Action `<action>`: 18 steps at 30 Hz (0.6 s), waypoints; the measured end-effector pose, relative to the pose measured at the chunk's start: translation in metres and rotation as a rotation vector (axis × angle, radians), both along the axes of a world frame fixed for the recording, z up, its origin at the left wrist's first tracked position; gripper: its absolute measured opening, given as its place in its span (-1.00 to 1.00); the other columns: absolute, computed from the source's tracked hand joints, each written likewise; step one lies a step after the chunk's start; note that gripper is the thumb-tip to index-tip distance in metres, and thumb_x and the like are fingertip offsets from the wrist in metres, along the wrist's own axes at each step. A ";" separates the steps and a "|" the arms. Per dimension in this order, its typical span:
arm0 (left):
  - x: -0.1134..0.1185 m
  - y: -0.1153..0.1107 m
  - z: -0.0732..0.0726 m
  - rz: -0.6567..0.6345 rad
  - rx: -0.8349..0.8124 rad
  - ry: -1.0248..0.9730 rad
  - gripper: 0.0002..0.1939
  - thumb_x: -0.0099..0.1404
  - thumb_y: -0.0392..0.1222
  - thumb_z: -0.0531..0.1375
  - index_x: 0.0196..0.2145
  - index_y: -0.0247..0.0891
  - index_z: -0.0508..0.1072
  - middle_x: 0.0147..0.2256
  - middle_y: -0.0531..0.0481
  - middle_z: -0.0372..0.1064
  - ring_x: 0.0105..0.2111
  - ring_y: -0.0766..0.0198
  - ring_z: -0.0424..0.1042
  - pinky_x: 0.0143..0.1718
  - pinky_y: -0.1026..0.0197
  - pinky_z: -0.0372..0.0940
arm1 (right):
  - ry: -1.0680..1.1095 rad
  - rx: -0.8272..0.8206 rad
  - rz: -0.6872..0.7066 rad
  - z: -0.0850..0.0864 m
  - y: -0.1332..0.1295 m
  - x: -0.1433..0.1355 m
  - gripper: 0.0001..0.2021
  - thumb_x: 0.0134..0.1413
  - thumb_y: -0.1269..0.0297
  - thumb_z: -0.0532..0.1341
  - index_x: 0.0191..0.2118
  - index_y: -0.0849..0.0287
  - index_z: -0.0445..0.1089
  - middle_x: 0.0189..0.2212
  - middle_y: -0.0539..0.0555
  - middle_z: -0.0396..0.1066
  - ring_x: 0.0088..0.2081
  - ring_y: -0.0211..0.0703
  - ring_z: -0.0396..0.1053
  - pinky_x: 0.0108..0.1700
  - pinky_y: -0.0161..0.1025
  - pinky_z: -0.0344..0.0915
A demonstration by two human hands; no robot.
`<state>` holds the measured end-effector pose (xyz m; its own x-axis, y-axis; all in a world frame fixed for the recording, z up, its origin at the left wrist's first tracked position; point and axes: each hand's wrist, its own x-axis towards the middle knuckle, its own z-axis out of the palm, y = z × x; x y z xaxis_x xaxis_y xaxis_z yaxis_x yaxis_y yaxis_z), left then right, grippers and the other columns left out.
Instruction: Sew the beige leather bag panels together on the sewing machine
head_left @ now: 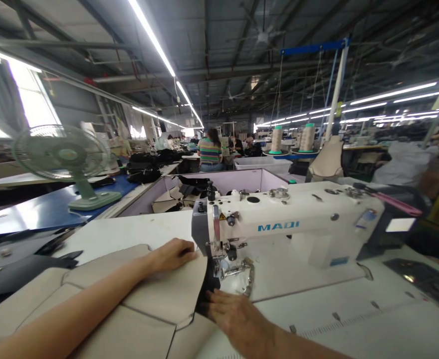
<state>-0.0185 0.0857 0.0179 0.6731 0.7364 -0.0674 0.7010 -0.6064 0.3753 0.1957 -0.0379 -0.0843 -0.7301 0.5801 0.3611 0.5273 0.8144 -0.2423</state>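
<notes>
A large beige sewn cover point(167, 294), pieced from several leather-like panels with dark seams, spreads over the left of the table up to the needle area. My left hand point(172, 255) lies on its far part, fingers curled and closed on the beige material near the machine head. A black strip point(211, 279) runs along the cover's right edge, beside the presser foot. On that strip rest the fingertips of my right hand point(238, 316), fingers stretched out and flat. The white sewing machine point(290, 224) stands just beyond both hands; its needle tip is too small to make out.
A curved metal guide point(248, 279) sits right of the needle. Behind the machine is a pale bin point(238, 179) with beige and black pieces. A green fan point(81, 194) stands at left, near dark pieces point(25, 259). Thread cones point(276, 139) and a person point(210, 149) are farther back.
</notes>
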 end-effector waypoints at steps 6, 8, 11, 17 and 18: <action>-0.011 -0.053 0.019 0.091 -0.112 0.036 -0.45 0.35 0.22 -0.07 0.00 -0.24 0.41 -0.11 -0.11 0.45 -0.10 0.01 0.41 -0.12 0.16 0.25 | 0.021 0.039 -0.036 -0.009 0.003 -0.003 -0.67 0.31 0.48 0.03 0.14 0.23 0.27 0.08 0.09 0.34 0.20 -0.22 0.14 0.29 -0.21 -0.03; -0.002 -0.075 0.009 0.073 -0.137 0.068 -0.49 0.39 0.14 -0.09 0.09 -0.21 0.33 -0.16 -0.12 0.48 -0.14 0.04 0.44 -0.14 0.14 0.28 | 0.009 0.077 -0.045 -0.011 0.004 -0.004 -0.73 0.30 0.48 0.05 0.05 0.25 0.33 0.03 0.10 0.38 0.12 -0.22 0.24 0.26 -0.24 0.03; 0.013 -0.096 -0.008 0.072 -0.022 0.161 -0.54 0.42 -0.08 -0.08 0.23 -0.14 0.16 -0.28 -0.12 0.51 -0.23 0.00 0.50 -0.24 0.09 0.30 | -0.015 0.158 -0.045 -0.008 0.004 -0.004 -0.84 0.25 0.50 0.11 -0.15 0.26 0.42 -0.13 0.10 0.45 -0.07 -0.21 0.36 0.19 -0.28 0.13; 0.027 -0.087 -0.028 0.045 0.178 0.316 -0.56 0.36 -0.35 -0.03 0.08 0.00 0.39 -0.30 -0.11 0.53 -0.32 -0.01 0.53 -0.38 0.13 0.32 | -0.022 0.196 -0.052 0.002 0.001 -0.002 -0.85 0.24 0.52 0.10 -0.18 0.33 0.41 -0.20 0.16 0.44 -0.03 -0.15 0.32 0.24 -0.23 0.05; 0.028 -0.083 -0.030 0.045 0.218 0.327 -0.58 0.37 -0.36 -0.05 0.05 -0.05 0.41 -0.32 -0.13 0.52 -0.35 0.01 0.53 -0.40 0.15 0.32 | -0.016 0.195 -0.051 0.002 0.001 -0.002 -0.86 0.24 0.52 0.10 -0.19 0.33 0.41 -0.19 0.16 0.44 -0.01 -0.14 0.32 0.25 -0.23 0.04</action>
<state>0.0100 0.0028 -0.0122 0.6091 0.7852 -0.1118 0.7897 -0.6134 -0.0060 0.1941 -0.0370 -0.0826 -0.7082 0.5365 0.4589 0.5716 0.8172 -0.0734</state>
